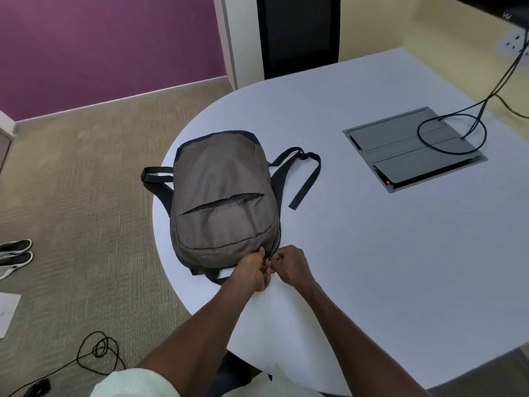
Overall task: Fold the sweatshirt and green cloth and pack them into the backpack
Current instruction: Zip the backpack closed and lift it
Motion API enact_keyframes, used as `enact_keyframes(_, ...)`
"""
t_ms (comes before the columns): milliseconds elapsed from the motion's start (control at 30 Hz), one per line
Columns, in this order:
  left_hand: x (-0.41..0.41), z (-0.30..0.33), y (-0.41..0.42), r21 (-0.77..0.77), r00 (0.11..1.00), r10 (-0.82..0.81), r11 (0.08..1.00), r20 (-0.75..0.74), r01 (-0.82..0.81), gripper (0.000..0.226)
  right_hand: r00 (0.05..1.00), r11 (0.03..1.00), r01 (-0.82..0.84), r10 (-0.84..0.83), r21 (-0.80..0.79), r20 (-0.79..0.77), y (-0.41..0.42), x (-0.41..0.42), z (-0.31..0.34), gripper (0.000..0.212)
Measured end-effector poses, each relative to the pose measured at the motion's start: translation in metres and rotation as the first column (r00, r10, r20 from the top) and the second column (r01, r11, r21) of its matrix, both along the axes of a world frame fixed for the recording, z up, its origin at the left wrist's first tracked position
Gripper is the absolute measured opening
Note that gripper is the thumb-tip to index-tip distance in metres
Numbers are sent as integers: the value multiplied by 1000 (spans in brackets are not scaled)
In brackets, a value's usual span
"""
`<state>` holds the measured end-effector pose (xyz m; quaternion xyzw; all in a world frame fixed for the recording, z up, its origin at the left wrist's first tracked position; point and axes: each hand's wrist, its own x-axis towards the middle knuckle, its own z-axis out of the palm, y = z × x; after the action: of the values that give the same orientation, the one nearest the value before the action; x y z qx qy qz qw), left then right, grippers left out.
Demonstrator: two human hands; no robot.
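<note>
A grey-brown backpack point(223, 196) with dark trim lies flat on the rounded end of a pale table point(372, 253), its straps spread out to both sides. Its slanted front pocket zip is partly open. Both my hands meet at the backpack's near edge, by the main zipper. My left hand point(253, 270) pinches the fabric or zipper there with curled fingers. My right hand point(290, 265) is curled too, pinching at the same spot from the right. No sweatshirt or green cloth is in view.
A grey cable box point(415, 150) is set into the table at the right, with black cables point(458, 130) looping over it. On the carpet to the left lie shoes point(15, 253), a sheet of paper point(8, 313) and a coiled black cable point(97, 351).
</note>
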<state>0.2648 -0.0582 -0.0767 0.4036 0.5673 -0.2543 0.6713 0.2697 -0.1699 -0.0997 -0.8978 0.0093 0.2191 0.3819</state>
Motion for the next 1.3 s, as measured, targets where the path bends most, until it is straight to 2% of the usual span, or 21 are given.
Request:
enact_keyframes(133,4,1,0,38,999,-35,999,-18,36,33,999,997,-23,26,-71,40,-16,-1,-3,14)
enact_keyframes(300,4,-4,-2,103,1000,5,995,1,-5,27,964,954,38,43,-296,262,-20,15,-9,20)
enact_keyframes(433,2,-9,10,171,1000,4,985,-10,-2,18,952,945,98,2,-311,306,-21,52,-10,21)
enact_keyframes(667,-9,-7,24,219,997,-69,973,-22,72,24,921,927,-1,147,-375,361,2,118,-3,15)
enact_keyframes(800,-13,-4,26,229,995,-96,968,-37,102,24,888,904,-31,220,-426,403,11,150,1,26)
enact_keyframes(933,-13,-4,25,222,995,-85,971,-50,94,25,884,884,-49,255,-466,392,17,173,-1,25)
enact_keyframes(1133,-15,0,26,220,995,-88,971,-51,97,27,897,890,0,203,-457,394,21,197,-13,19)
enact_keyframes(1300,-18,-4,30,220,996,-67,972,-60,79,29,904,910,65,120,-409,410,22,216,-17,23)
